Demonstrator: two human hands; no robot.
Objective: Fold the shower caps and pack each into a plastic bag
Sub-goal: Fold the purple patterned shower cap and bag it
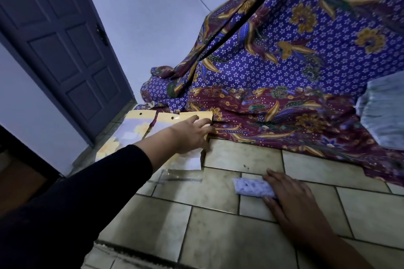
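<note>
- Near the middle of the tiled floor (218, 231): folded shower cap (251, 188), a pale, speckled, narrow strip lying flat, well apart from the bags.
- Right hand (290, 199) laid flat over the right end of the folded shower cap, hiding that end; fingers straight and close together, pressing down, thumb along the far side.
- Left hand (192, 135) stretched far forward onto a stack of printed bags (131, 129); fingers straight and a little fanned, resting on the yellow header strip, thumb set apart at the near edge of the stack.
- Printed bags overlapping one another on the floor at the foot of the wall, yellow flowers on them, punched holes in the headers; middle of the stack hidden by the left forearm and its black sleeve (76, 192).
- Clear plastic bag (181, 176) flat on the tiles just beside the near end of the stack, between the two hands, touched by neither.
- Batik cloth (306, 72), blue and maroon with gold flowers, draped down from above onto the floor behind the hands, its lower edge touching the far corner of the stack.
- Pale crinkled bundle (384, 111) on the cloth at the right edge, too blurred to name.
- Dark panelled door (59, 50) in the pale wall at the left.
</note>
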